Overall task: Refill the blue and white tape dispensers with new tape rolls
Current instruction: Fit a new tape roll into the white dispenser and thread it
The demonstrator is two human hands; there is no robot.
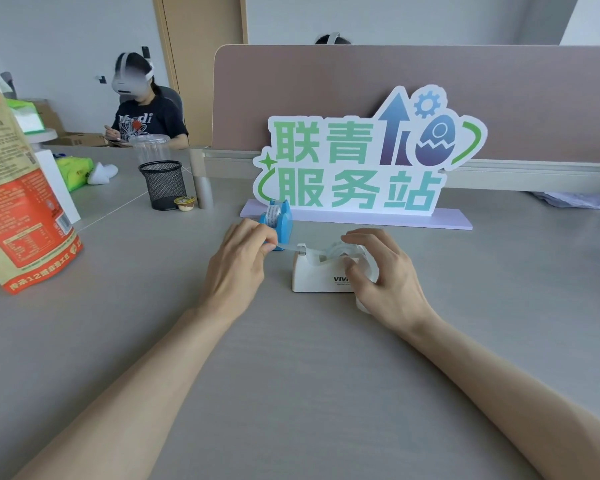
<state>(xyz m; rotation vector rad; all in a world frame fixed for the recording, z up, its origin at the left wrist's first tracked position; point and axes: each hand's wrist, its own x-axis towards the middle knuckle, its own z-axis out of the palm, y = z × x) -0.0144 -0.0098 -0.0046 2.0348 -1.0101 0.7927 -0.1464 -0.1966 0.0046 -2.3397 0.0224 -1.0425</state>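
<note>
2 hands at white dispenser | left grip pinches tape strip | right grip on roll | blue dispenser behind

Grey desk; white dispenser, blue dispenser (holding a roll), standing sign, mesh cup, printed bag

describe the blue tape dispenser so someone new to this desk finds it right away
Find the big green-lettered sign standing on the grey desk. At its lower left corner sits the blue tape dispenser, a roll already in it. Its neighbour, nearer the person, is white.
</note>
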